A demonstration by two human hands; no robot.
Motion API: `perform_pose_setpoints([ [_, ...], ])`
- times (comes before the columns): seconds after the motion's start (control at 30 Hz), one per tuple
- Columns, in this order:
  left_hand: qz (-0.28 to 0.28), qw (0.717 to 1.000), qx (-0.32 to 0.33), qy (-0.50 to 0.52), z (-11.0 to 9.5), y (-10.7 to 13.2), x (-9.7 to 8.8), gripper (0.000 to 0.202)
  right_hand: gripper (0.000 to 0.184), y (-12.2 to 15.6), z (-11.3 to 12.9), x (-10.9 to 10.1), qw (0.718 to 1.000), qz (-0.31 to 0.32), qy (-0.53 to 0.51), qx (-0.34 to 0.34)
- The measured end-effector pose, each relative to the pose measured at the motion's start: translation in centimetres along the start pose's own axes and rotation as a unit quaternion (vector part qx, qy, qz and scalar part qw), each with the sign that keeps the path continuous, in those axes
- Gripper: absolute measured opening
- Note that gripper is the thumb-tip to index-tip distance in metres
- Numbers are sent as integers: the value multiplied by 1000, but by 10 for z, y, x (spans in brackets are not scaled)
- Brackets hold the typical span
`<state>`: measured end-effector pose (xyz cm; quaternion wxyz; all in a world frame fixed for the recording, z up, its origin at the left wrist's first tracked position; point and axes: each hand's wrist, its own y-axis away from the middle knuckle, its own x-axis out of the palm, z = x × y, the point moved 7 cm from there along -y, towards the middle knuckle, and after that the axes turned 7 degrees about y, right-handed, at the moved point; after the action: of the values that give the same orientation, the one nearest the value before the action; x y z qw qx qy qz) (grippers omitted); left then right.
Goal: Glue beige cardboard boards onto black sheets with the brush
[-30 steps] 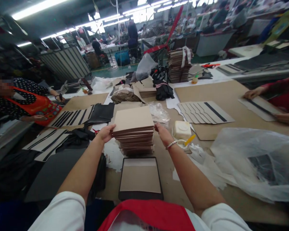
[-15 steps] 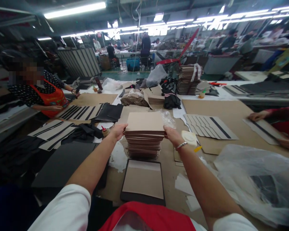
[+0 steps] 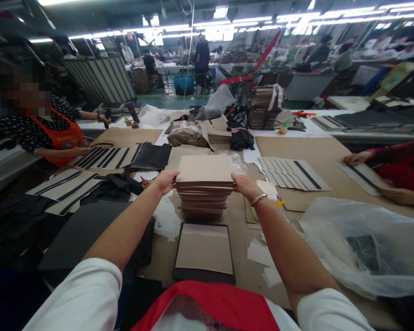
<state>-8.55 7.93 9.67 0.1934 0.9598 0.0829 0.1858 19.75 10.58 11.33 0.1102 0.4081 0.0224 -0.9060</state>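
Note:
A tall stack of tan cardboard sheets (image 3: 204, 169) stands in front of me, its layers slightly uneven. My left hand (image 3: 167, 182) grips the left edge near the top, and my right hand (image 3: 244, 185) grips the right edge at about the same height. The fingertips are partly hidden against the sheets, so how many they hold between them cannot be told. Nearer to my body lies a tan panel with a dark border (image 3: 204, 252), flat on the table. A small bottle with a red tip (image 3: 144, 183) stands just beyond my left wrist.
Dark sheets (image 3: 89, 232) lie at left and a clear plastic bag (image 3: 352, 248) at right. White paper scraps (image 3: 260, 253) lie beside the bordered panel. Co-workers handle striped panels on both sides: an orange apron (image 3: 65, 138) at left, a hand (image 3: 357, 158) at right.
The whole view has shifted slightly, so things appear a little farther left and higher. Both hands remain at the sides of the cardboard stack.

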Motion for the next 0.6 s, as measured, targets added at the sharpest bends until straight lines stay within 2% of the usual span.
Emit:
perform_pose_setpoints([
  [0.17, 7, 1000, -19, 7, -3, 1, -1, 8, 25, 1, -10, 4, 987, 7, -142, 71],
  [0.37, -2, 1000, -23, 13, -4, 4, 3, 9, 22, 3, -11, 3, 977, 5, -189, 99],
  [0.6, 1, 1000, -8, -18, -16, 14, 13, 8, 20, 0, -4, -5, 949, -4, -274, 156],
])
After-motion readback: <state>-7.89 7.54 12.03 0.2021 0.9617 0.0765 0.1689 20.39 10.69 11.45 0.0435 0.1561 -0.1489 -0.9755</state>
